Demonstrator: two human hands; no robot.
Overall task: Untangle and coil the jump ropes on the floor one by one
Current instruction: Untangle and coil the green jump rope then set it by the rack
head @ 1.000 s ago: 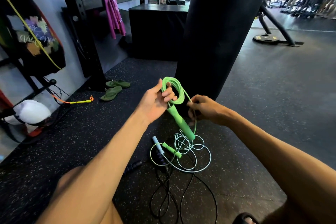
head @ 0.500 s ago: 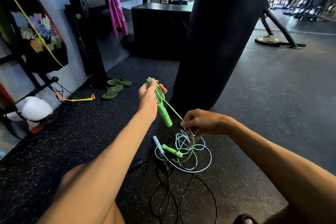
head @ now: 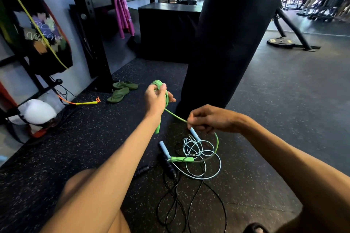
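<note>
Head view: the left hand (head: 157, 98) still clamps the bunched coil of the green jump rope (head: 166, 97), one handle dangling under the wrist. The right hand (head: 210, 119) pinches the cord, now pulled tight between the two hands. On the floor (head: 284, 119), the green rope's other handle (head: 181, 159) has swung flat across the tangled pale blue rope (head: 200, 149), with the black rope (head: 176, 204) nearer.

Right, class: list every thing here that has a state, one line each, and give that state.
Bright green plastic jump rope: partly coiled, one handle on floor.
Pale blue thin jump rope: tangled, on floor.
Black thin jump rope: uncoiled, on floor.
Left hand: grips green coil.
Right hand: pinches green cord.
</note>
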